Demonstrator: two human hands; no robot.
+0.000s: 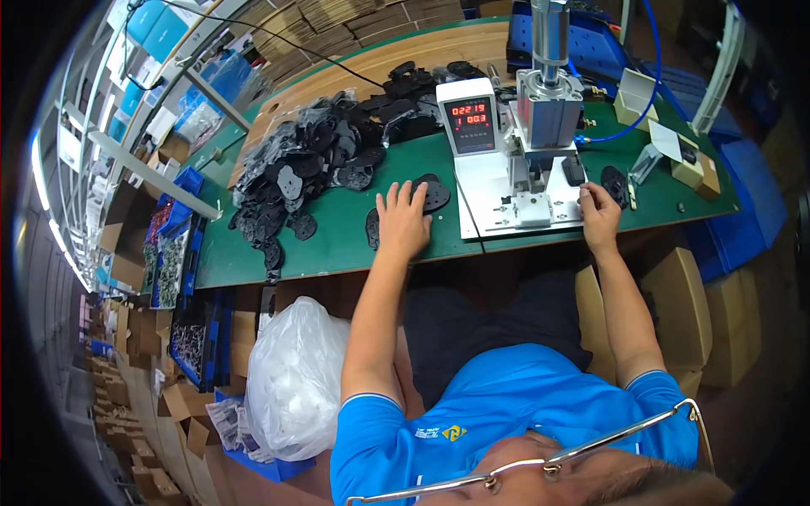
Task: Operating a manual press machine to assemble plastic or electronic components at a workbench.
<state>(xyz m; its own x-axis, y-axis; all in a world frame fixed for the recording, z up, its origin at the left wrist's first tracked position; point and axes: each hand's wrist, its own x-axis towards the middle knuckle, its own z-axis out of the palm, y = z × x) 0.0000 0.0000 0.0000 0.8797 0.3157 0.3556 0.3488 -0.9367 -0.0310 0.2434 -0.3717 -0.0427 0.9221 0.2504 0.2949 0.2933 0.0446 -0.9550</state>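
My left hand (404, 223) lies on the green table mat (337, 249), fingers stretched out and open. Beside its fingertips is a flat, rounded black piece with small holes (436, 196); another black piece (371, 228) shows by its left edge. A white-based bench press (485, 207) with a metal cylinder (550, 110) stands right of that hand. At the right edge of the press base is my right hand (600, 221), its fingers curled in; whatever they grip is too small to make out. Near it are a black block (574, 171) on the press and a black piece (614, 183) on the mat.
A large heap of black pieces (291, 169) covers the table's left part. A counter box with red digits (469, 118) adjoins the press. Small open cartons (637, 99) stand at right, below a blue air hose (656, 76). A white plastic bag (295, 379) sits left of my legs.
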